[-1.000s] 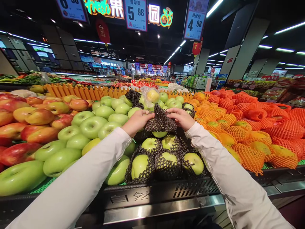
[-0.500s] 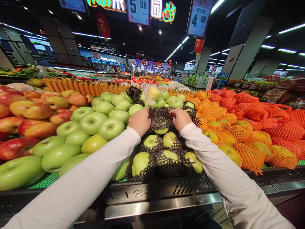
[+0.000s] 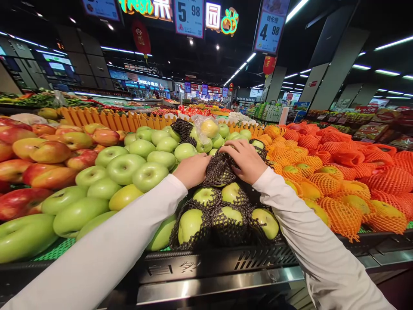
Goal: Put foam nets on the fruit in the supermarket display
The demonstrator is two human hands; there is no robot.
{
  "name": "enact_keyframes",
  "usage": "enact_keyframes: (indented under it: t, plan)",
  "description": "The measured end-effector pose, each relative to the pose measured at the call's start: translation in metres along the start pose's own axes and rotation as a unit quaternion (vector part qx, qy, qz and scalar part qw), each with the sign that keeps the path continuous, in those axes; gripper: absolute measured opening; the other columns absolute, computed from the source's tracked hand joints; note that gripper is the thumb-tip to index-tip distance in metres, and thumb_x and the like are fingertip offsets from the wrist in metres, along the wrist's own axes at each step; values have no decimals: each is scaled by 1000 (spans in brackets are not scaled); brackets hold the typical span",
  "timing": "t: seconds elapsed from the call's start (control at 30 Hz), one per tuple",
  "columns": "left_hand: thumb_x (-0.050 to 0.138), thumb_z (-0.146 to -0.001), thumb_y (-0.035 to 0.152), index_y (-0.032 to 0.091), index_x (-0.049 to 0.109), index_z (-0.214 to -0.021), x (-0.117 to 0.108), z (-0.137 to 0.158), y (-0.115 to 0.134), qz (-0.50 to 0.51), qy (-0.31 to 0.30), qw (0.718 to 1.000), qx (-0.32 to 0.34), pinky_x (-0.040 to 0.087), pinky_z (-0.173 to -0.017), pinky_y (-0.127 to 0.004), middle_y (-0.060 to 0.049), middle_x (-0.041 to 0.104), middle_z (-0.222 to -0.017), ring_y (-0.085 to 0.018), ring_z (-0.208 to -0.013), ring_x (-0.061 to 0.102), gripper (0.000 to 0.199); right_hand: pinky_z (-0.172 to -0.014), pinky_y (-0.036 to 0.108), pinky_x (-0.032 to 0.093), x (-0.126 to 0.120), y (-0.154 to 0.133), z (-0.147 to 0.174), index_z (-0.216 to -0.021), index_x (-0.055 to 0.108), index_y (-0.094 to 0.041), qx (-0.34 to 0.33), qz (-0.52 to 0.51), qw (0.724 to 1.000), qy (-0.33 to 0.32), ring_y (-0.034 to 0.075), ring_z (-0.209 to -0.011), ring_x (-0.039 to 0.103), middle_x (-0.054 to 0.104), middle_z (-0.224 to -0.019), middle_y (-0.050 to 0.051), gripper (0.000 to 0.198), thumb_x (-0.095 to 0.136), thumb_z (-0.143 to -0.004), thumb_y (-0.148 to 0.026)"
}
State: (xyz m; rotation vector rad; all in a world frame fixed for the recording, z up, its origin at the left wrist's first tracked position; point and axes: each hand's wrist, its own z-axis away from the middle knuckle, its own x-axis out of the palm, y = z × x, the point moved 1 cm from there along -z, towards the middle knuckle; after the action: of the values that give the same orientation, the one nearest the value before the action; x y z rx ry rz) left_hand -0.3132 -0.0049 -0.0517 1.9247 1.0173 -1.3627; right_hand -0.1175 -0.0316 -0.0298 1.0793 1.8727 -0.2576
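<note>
Between my two hands is a black foam fruit net (image 3: 220,171), mostly wrapped round a green apple that it largely hides. On its left side, my left hand (image 3: 192,170) is closed on the net, fingertips hidden behind it. My right hand (image 3: 244,160) curls over the top and right side, its fingers bent round the netted apple. Just below, several green apples in black nets (image 3: 191,224) sit in rows at the front of the display. Bare green apples (image 3: 126,167) are heaped to the left of my left hand.
Red-yellow apples (image 3: 48,156) lie at the far left. Orange-netted oranges (image 3: 338,206) and red-netted fruit (image 3: 342,150) fill the right. A bagged yellow apple (image 3: 209,128) rests behind my hands, before an orange picket fence (image 3: 106,119). A black crate edge (image 3: 219,262) runs along the front.
My right hand has gone from pinching the net's edge to curling over its top. The net, earlier stretched flat between both hands above an apple, is now bunched round it.
</note>
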Motion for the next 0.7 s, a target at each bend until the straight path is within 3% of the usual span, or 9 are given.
enact_keyframes:
  t: [0.17,0.3,0.5,0.6,0.7]
  plan:
    - [51,-87,19,18,67,-112,-2,2,1,32,-4,999,-14,53,-83,-40,-16,74,-105,-35,-97,70,30,-100,46,44,-11,-8,1,-113,63,-20,-97,-122,987,34,28,-112,55,68,-117,11,36,48,-82,-8]
    - [51,-85,18,18,69,-109,1,0,0,67,17,997,-29,53,-85,-41,-16,75,-104,-34,-97,70,30,-89,44,47,-5,-13,-1,-104,64,-19,-74,-143,987,27,28,-97,59,70,-102,12,19,56,-90,-29]
    - [49,-80,10,14,71,-114,7,-6,-7,176,28,981,-76,51,-97,-40,-14,74,-115,-31,-107,68,40,-75,33,46,-9,-9,1,-83,62,-21,-83,-229,970,-16,20,-78,58,67,-84,6,12,66,-85,-32]
    - [49,-83,13,14,73,-112,9,-8,-8,229,34,968,-95,50,-100,-39,-12,75,-114,-29,-108,68,37,-70,29,45,-16,-9,2,-83,62,-20,-43,-275,960,-35,16,-72,57,66,-85,4,6,65,-81,-26]
    - [49,-84,13,12,72,-114,8,-8,-7,257,45,959,-112,50,-100,-38,-12,74,-117,-27,-106,68,38,-67,27,42,-18,-4,1,-82,62,-19,64,-254,965,-28,14,-64,54,67,-82,2,11,54,-78,-12]
